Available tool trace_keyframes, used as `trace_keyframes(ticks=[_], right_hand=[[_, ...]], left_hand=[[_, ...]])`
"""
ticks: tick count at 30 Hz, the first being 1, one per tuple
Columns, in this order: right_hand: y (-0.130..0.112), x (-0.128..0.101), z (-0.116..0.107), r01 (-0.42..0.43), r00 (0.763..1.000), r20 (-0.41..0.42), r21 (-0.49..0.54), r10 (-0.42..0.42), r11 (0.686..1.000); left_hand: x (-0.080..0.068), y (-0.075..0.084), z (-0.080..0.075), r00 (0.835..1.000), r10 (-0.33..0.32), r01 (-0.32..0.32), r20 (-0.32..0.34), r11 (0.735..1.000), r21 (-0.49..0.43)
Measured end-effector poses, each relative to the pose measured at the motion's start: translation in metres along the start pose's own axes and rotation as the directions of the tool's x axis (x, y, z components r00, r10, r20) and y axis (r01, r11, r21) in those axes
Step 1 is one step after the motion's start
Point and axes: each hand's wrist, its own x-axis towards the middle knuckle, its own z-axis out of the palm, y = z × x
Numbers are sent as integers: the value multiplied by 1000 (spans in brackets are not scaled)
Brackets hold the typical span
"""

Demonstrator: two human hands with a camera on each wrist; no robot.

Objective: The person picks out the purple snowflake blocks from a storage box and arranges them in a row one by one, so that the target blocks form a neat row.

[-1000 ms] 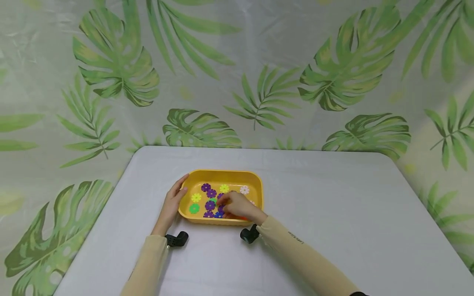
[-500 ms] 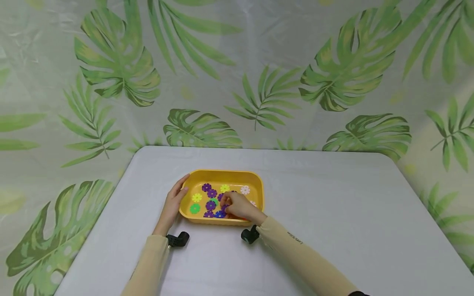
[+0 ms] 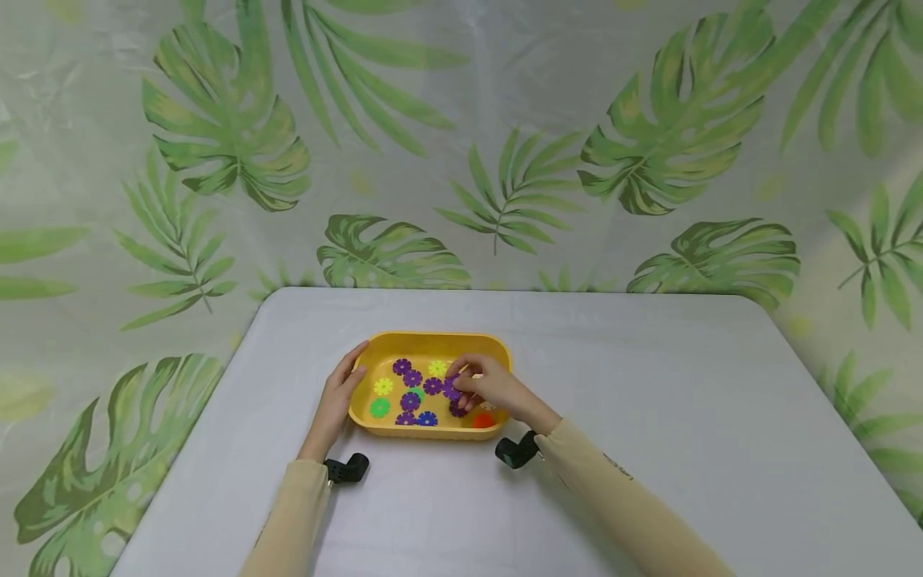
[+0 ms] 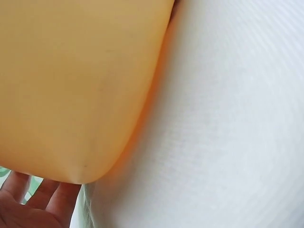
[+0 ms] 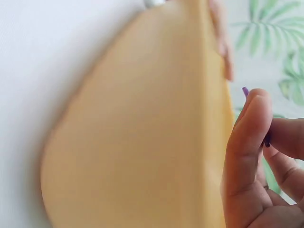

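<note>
A yellow plastic basin (image 3: 433, 433) stands on the table, with several notched snowflake discs in it, such as a green disc (image 3: 380, 407), a yellow disc (image 3: 383, 386) and a blue disc (image 3: 427, 419). My left hand (image 3: 339, 393) holds the basin's left side, fingers along the wall and thumb at the rim. Above the basin's right half, my right hand (image 3: 493, 386) pinches a purple snowflake disc (image 3: 451, 389) between thumb and fingers. In the right wrist view, thin edges of this purple disc (image 5: 245, 91) stick out by the thumb; its face is hidden.
The white tabletop (image 3: 649, 401) stretches beyond the basin on both sides. Behind it hangs a leaf-printed cloth (image 3: 519, 96). Small black cameras are strapped to both wrists. A red-orange disc (image 3: 484, 421) lies near the basin's front right corner.
My right hand has risen from among the discs and moved right, carrying the purple snowflake disc. The red-orange disc shows more fully now. My left hand stays on the basin.
</note>
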Motion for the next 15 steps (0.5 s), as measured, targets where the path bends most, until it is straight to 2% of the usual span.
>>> trace_keyframes(ticks=[5, 10, 15], right_hand=[[3, -16, -38, 25, 995, -100, 3, -24, 1000], [31, -26, -74, -7, 973, -231, 30, 14, 1000], [55, -38, -95, -3, 962, -273, 27, 10, 1000]], left_hand=[[-1, -1, -1, 1000, -1, 1, 0, 1000, -10], [-1, -2, -1, 1000, 0, 0, 0, 1000, -10], [-1, -1, 0, 1000, -4, 4, -1, 1000, -5]])
